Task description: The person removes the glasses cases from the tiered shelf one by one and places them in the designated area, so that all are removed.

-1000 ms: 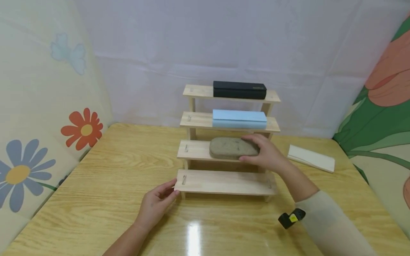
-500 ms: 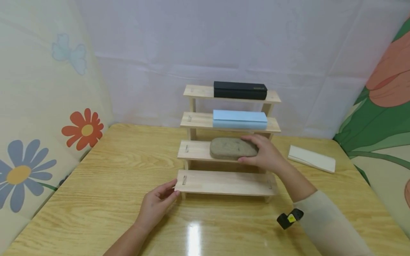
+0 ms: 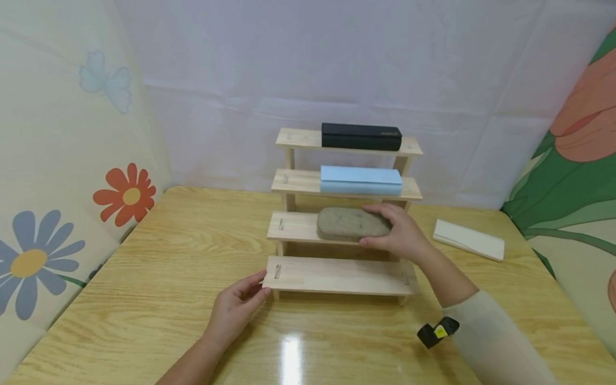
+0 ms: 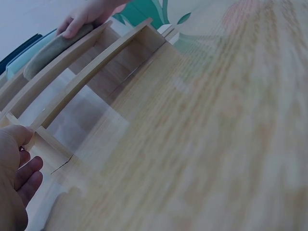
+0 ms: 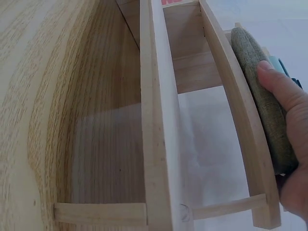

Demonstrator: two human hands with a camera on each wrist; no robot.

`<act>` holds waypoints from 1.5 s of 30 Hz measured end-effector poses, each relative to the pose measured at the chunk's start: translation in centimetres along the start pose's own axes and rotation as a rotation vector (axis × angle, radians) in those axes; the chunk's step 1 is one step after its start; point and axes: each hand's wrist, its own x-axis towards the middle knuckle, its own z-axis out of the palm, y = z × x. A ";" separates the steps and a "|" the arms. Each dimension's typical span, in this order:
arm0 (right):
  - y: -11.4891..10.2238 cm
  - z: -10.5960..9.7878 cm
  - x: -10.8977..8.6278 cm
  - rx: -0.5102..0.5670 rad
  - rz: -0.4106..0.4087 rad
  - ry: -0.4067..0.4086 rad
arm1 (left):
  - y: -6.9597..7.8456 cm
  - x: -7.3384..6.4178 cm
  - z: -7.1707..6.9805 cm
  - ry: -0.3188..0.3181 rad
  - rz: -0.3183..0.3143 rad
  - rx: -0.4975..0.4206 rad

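An olive-grey glasses case (image 3: pixel 348 223) lies lengthwise on the second step from the bottom of a pale wooden tiered stand (image 3: pixel 332 275). My right hand (image 3: pixel 397 232) grips its right end, thumb at the front and fingers over the back, as the right wrist view also shows (image 5: pixel 288 103). With thumb and fingertips, my left hand (image 3: pixel 236 307) pinches the left end of the lowest shelf. A light blue glasses case (image 3: pixel 361 180) lies one step above the olive-grey one. On the top shelf sits a black glasses case (image 3: pixel 361 137).
A flat white case (image 3: pixel 468 239) lies on the wood-grain table (image 3: pixel 192 230) right of the stand. A pale cloth (image 3: pixel 231 80) hangs behind, with flower-printed panels on both sides. A small black device (image 3: pixel 438 331) sits by my right sleeve.
Across the frames the right hand and the olive-grey glasses case shift very slightly to the right on the step. My left hand stays at the lowest shelf's end.
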 end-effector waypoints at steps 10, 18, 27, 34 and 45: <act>0.2 -1.3 -1.0 -0.012 0.055 0.014 | 0.3 0.0 0.0 0.001 -0.021 -0.008; 0.9 -2.4 -2.2 0.021 0.075 0.030 | 0.2 0.1 0.1 0.000 -0.037 -0.006; 1.7 -3.9 -3.7 -0.017 0.101 0.061 | 0.2 0.2 0.1 -0.001 -0.034 -0.009; 2.4 -5.1 -4.8 -0.023 0.126 0.072 | 0.2 0.2 0.1 -0.004 -0.041 0.000; 3.5 -6.9 -6.4 -0.047 0.181 0.085 | 0.1 0.2 0.1 0.000 -0.018 -0.014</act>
